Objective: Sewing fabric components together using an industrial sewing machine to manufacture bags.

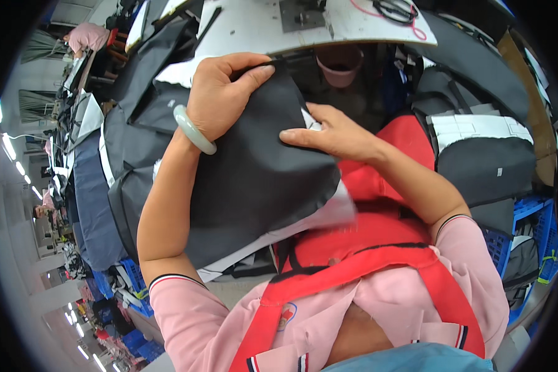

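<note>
Both hands (229, 93) (328, 133), prob. gripping blk fabric (260, 173)

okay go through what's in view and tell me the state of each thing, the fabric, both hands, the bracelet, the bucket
Black fabric piece: held up, white backing showing at its lower edge.
Left hand: pinching the fabric's top edge.
Right hand: fingers pressed on the fabric's right side.
Pale green bangle: on the left wrist.
Pink bucket: upright under the white table.
</note>
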The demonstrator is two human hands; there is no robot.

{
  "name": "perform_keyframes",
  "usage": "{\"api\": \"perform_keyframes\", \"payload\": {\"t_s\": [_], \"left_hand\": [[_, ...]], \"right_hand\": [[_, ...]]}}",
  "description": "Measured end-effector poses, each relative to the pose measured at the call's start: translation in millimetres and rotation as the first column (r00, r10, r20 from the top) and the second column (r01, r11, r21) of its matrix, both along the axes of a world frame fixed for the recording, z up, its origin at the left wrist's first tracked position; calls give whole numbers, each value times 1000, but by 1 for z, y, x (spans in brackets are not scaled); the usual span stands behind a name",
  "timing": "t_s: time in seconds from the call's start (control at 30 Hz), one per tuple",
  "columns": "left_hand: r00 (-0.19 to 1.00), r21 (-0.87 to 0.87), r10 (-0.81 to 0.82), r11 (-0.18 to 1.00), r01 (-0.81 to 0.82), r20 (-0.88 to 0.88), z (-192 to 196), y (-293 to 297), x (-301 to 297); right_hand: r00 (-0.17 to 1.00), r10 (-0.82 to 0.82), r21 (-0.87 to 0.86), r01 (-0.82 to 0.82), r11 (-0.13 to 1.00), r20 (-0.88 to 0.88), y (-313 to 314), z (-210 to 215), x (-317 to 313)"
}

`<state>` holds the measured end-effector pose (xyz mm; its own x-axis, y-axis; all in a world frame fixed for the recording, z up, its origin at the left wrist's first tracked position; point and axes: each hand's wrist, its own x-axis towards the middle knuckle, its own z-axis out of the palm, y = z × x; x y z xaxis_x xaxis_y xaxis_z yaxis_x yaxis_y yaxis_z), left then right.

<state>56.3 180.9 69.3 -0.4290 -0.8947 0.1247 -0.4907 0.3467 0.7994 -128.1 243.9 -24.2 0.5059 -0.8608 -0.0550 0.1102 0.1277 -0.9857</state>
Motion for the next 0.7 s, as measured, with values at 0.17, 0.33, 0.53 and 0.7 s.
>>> {"api": "perform_keyframes", "payload": {"t_s": [0.17,0.33,0.53,0.7], "left_hand": [[994,3,74,997,-74,-75,11,-75,-10],[980,170,128,980,-102,-150,-8,-137,-17],[974,224,151,968,-111,-171,-24,-176,-30],[957,318,153,946,-70,-247,-34,-201,-42]], "right_hand": [[932,-176,104,150,983,317,-48,13,8],[931,-244,52,239,970,273,-116,-10,5],[949,-313,76,309,948,46,-146,-8,-13],[944,-328,53,326,944,34,-174,-26,-28]]}}
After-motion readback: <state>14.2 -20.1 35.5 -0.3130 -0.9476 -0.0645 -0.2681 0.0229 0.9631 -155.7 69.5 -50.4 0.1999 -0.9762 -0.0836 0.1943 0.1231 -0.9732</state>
